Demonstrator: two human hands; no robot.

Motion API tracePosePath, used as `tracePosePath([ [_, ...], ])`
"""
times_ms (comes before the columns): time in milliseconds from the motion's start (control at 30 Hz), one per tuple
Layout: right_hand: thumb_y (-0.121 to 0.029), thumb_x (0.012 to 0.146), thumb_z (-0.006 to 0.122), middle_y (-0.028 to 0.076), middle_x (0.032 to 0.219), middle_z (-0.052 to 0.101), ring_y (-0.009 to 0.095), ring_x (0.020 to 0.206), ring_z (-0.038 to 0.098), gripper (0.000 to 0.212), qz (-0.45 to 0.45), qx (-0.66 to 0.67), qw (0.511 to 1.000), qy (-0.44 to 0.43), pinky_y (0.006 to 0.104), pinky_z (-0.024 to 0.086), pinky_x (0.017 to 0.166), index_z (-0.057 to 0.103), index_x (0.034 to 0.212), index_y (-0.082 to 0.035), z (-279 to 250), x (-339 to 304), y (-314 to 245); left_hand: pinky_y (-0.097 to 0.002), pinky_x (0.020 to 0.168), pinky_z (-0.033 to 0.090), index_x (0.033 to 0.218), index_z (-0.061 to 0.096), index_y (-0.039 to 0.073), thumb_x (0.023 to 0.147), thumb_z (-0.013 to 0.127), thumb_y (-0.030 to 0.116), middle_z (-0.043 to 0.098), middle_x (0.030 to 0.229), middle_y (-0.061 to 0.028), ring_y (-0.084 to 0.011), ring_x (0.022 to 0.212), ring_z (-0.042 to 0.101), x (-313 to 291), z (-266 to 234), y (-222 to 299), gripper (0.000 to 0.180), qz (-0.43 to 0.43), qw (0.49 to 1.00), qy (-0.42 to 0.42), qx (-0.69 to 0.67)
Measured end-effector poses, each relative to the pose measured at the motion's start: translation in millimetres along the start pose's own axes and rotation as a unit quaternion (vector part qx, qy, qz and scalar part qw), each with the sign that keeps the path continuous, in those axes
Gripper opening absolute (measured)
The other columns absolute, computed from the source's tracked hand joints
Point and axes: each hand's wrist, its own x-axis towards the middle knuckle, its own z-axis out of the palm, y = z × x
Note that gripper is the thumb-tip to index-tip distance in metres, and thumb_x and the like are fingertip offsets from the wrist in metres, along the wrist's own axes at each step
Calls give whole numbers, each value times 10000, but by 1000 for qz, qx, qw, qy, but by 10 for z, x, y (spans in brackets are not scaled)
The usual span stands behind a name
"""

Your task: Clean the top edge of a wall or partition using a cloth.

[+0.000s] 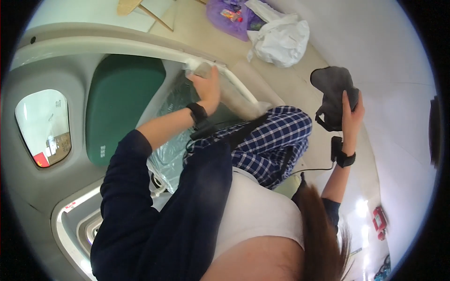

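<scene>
My right hand [352, 114] is out to the right, its fingers and thumb closed on a dark grey eye mask [332, 93]. A strap loop hangs from the mask's lower end. On the other side, my left hand [206, 86] grips the plastic-wrapped edge [236, 100] of a pale capsule-like compartment [101, 45]. Its fingertips are partly hidden by the plastic. Inside, a plastic-covered green mattress [169, 152] lies beside my legs. Each wrist has a black strap with a small device on it.
The compartment's inner wall carries a green panel [119, 107] and a mirror [44, 126]. A white bag [281, 40] and a purple bag [228, 18] stand on the floor ahead. To the right rises a white wall [398, 107]; a red object [379, 219] sits low against it.
</scene>
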Motion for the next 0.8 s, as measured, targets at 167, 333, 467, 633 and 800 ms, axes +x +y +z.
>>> tracePosePath([
  [167, -137, 791, 569, 126, 818, 574, 216, 745, 544, 247, -70, -48, 996, 11, 264, 413, 684, 531, 1008, -25, 74, -88, -456, -345, 950, 266, 1230, 88, -90, 775, 586, 214, 321, 1191, -236, -280, 1107, 350, -211, 213, 213, 740, 51, 984, -107, -133],
  [333, 19, 748, 563, 120, 966, 568, 210, 884, 539, 261, -154, -42, 986, 38, 285, 400, 800, 520, 1003, -16, 189, -537, -838, -334, 991, 190, 1237, 55, -111, 805, 547, 216, 228, 1243, -248, -276, 1169, 256, -257, 251, 364, 732, -15, 956, -222, -192],
  [467, 73, 761, 497, 153, 989, 556, 207, 911, 528, 269, -210, 31, 977, 27, 295, 398, 819, 435, 1011, -8, 345, -587, -1223, -342, 1011, 134, 1279, 39, -82, 836, 501, 297, 146, 1290, -244, -282, 1225, 162, -203, 161, 390, 744, 6, 923, -289, -252],
  [633, 60, 772, 480, 225, 996, 524, 246, 903, 525, 280, -324, 86, 940, -59, 321, 406, 804, 373, 1015, -29, 829, -514, -1754, -393, 1030, 70, 1331, 1, -1, 802, 449, 519, 21, 1382, -190, -283, 1285, 40, 84, -657, 343, 867, 240, 891, -299, -242],
  [800, -102, 724, 618, 170, 862, 549, 247, 756, 551, 311, -431, 86, 889, -128, 294, 434, 674, 439, 967, -31, 1342, -301, -2279, -430, 926, 285, 1113, 408, -8, 614, 711, 240, 444, 1108, -198, -355, 1079, 394, 193, -1011, 476, 634, 414, 835, -274, -239],
])
